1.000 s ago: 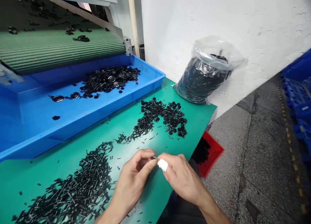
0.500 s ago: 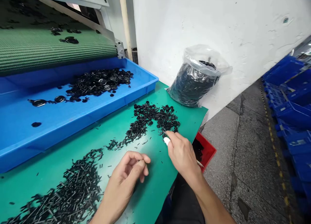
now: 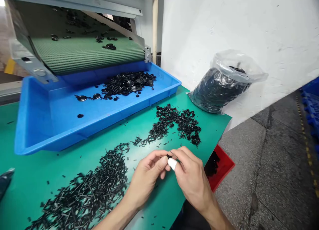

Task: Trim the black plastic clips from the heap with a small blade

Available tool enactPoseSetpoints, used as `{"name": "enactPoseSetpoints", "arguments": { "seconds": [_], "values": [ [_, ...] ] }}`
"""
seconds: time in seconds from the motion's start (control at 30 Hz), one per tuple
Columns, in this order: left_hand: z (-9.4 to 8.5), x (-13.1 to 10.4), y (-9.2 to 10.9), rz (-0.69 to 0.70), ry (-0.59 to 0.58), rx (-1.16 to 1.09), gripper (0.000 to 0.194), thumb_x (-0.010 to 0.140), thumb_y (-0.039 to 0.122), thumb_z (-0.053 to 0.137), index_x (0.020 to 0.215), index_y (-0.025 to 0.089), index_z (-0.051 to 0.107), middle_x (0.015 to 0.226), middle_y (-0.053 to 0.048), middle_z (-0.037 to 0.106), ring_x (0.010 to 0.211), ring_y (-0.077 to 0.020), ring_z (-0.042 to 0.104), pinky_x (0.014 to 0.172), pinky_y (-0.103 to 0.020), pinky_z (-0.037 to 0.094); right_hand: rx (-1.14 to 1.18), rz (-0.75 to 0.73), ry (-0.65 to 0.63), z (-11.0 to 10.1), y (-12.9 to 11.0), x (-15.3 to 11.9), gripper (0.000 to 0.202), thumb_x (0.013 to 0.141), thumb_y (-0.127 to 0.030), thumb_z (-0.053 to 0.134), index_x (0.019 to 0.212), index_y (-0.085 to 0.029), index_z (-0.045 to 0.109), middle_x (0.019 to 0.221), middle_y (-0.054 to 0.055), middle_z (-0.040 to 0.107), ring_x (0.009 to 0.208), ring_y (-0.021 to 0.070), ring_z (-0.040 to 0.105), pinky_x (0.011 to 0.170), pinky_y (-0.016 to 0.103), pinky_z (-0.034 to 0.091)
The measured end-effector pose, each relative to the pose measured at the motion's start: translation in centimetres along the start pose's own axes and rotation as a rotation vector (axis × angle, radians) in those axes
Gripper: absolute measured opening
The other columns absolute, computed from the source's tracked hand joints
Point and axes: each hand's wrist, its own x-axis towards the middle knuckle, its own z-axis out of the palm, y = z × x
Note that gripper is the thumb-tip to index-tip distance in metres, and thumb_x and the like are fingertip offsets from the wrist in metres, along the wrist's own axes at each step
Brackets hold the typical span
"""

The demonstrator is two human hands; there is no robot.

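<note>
My left hand (image 3: 151,176) and my right hand (image 3: 190,175) meet above the green table (image 3: 171,203). Between their fingertips is a small black plastic part (image 3: 169,156), mostly hidden by the fingers. Both hands are closed in a pinch on it. A white cover (image 3: 172,164) wraps my right thumb. Just beyond the hands lies a pile of small black round parts (image 3: 188,127). To the left of my left hand spreads a long heap of thin black plastic sticks (image 3: 92,186).
A blue tray (image 3: 82,127) holding black discs stands under the end of a green conveyor belt (image 3: 92,55). A clear plastic bag (image 3: 219,87) full of black parts leans on the white wall (image 3: 224,20). Beside the table edge is a red bin (image 3: 225,167) with black pieces.
My right hand has come back from the pile of round parts to my left hand, and the fingertips now meet around a small black part. The view has turned left.
</note>
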Motion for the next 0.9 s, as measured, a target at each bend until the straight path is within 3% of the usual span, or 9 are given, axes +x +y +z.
{"name": "enactPoseSetpoints", "arguments": {
  "seconds": [0.13,0.23,0.33,0.5,0.67,0.9],
  "values": [
    [-0.2,0.1,-0.2,-0.002,0.029,-0.069,0.024,0.088,0.041,0.064,0.096,0.019,0.065,0.07,0.001,0.065,0.056,-0.0113,0.047,0.056,-0.025,0.033,0.004,-0.044,-0.105,-0.4,-0.3,-0.7,0.046,0.086,-0.002,0.035,0.118,-0.023,0.06,0.099,0.003,0.061,0.087,0.0151,0.061,0.078,0.027,0.049],
    [-0.3,0.1,-0.2,-0.003,0.03,-0.164,0.02,0.086,0.038,0.068,0.092,0.019,0.066,0.076,0.0,0.068,0.057,-0.0101,0.049,0.06,-0.024,0.037,-0.152,-0.094,-0.113,-1.2,0.0,-1.2,0.051,0.087,-0.001,0.032,0.129,-0.02,0.053,0.1,0.006,0.064,0.087,0.0181,0.063,0.076,0.03,0.051],
    [-0.2,0.2,-0.2,0.02,0.063,-0.202,0.024,0.085,0.04,0.07,0.093,0.018,0.07,0.078,0.0,0.069,0.057,-0.0089,0.049,0.062,-0.023,0.039,-0.311,-0.119,-0.063,-1.2,0.2,-1.6,0.042,0.092,-0.004,0.033,0.124,-0.018,0.056,0.091,0.007,0.068,0.082,0.0208,0.065,0.072,0.032,0.05],
    [-0.4,0.1,-0.6,0.029,0.09,-0.156,0.028,0.083,0.043,0.071,0.093,0.017,0.074,0.063,0.001,0.066,0.061,-0.0121,0.054,0.068,-0.025,0.042,-0.436,-0.116,-0.107,-0.4,-0.4,-1.6,0.032,0.092,-0.005,0.04,0.112,-0.019,0.06,0.084,0.004,0.066,0.075,0.0222,0.063,0.066,0.033,0.045],
    [-0.5,0.0,-0.8,0.029,0.093,-0.129,0.024,0.084,0.041,0.07,0.093,0.019,0.075,0.059,0.001,0.065,0.062,-0.0129,0.056,0.067,-0.024,0.043,-0.467,-0.108,-0.123,-0.2,-0.7,-1.5,0.033,0.09,-0.004,0.045,0.115,-0.02,0.059,0.084,0.003,0.065,0.077,0.0218,0.062,0.064,0.032,0.042],
    [-0.5,0.0,-0.4,-0.002,0.105,-0.169,0.028,0.075,0.04,0.079,0.09,0.017,0.077,0.063,0.0,0.067,0.059,-0.0116,0.056,0.062,-0.022,0.046,-0.436,-0.101,-0.008,0.7,-0.8,-2.0,0.031,0.092,-0.004,0.041,0.114,-0.019,0.058,0.083,0.003,0.062,0.07,0.0188,0.061,0.06,0.03,0.038]
  ]
}}
